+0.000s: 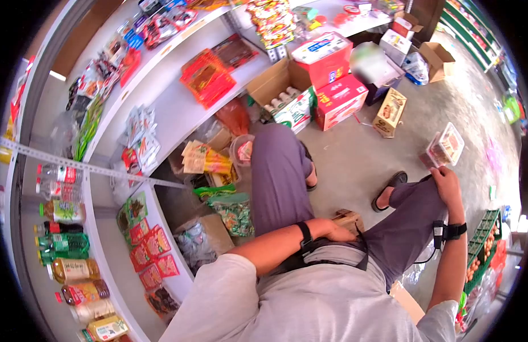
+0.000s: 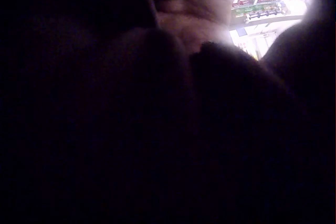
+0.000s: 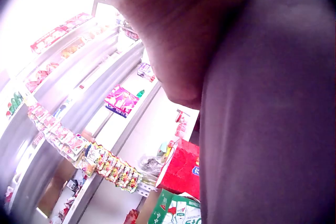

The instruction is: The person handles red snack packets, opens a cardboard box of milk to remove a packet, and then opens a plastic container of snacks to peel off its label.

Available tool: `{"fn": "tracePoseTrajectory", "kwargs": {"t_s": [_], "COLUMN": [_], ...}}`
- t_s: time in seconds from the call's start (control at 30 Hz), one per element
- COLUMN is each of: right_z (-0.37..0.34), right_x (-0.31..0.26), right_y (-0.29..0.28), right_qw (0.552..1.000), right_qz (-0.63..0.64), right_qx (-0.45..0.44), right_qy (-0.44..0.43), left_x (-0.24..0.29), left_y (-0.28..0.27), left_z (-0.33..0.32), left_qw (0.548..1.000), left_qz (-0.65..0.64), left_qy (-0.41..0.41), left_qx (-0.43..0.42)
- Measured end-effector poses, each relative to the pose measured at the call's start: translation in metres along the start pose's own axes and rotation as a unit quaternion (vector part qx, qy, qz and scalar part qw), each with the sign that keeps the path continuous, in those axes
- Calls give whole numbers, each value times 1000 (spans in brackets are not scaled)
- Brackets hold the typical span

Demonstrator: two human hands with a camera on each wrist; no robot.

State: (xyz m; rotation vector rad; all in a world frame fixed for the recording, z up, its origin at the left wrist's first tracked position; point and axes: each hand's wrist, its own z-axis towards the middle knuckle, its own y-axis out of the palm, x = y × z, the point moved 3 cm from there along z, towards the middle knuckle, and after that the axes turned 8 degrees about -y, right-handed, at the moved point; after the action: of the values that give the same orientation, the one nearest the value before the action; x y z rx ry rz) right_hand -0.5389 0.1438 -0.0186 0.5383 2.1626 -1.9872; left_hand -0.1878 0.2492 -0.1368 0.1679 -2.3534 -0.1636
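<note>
My left hand [image 1: 336, 230] rests in my lap near the top of the thigh, a black strap round its wrist. A brown object [image 1: 348, 219] shows just beyond it, and no held thing is visible. The left wrist view is nearly all dark, with a strip of skin at the top. My right hand [image 1: 448, 187] lies over the right knee of the grey-purple trousers [image 1: 415, 211], the fingers over the cloth. In the right wrist view, its underside [image 3: 178, 40] is against the trouser leg. Beyond this knee stands a clear plastic tub [image 1: 446, 145] with a white label.
Shelves [image 1: 167, 131] with packets and bottles curve along the left. An open carton [image 1: 287, 97] of bottles, red boxes [image 1: 338, 100] and a tan box [image 1: 390, 112] stand on the floor ahead. Green egg trays [image 1: 480, 251] are at the right. Sandalled feet [image 1: 387, 194] rest on the concrete.
</note>
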Motion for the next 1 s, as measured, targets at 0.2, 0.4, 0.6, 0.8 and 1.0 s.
{"fn": "tracePoseTrajectory", "kwargs": {"t_s": [0.2,0.4,0.6,0.8,1.0], "right_z": [11,17,20,27,30], "right_x": [7,9,-9,-11,-15], "right_y": [6,13,11,17,19], "right_qw": [999,998,995,995,995], "right_qz": [-27,-50,-80,-76,-84], "right_qx": [-17,-15,-19,-11,-26], "right_qy": [-21,-45,-48,-58,-56], "left_x": [-8,-38,-41,-36,-19], "left_y": [-1,6,5,0,-5], "left_z": [15,47,49,31,-16], "left_qw": [995,981,991,991,991], "left_qz": [102,137,109,86,77], "left_qy": [-17,-32,4,74,39], "left_qx": [16,132,78,73,98]}}
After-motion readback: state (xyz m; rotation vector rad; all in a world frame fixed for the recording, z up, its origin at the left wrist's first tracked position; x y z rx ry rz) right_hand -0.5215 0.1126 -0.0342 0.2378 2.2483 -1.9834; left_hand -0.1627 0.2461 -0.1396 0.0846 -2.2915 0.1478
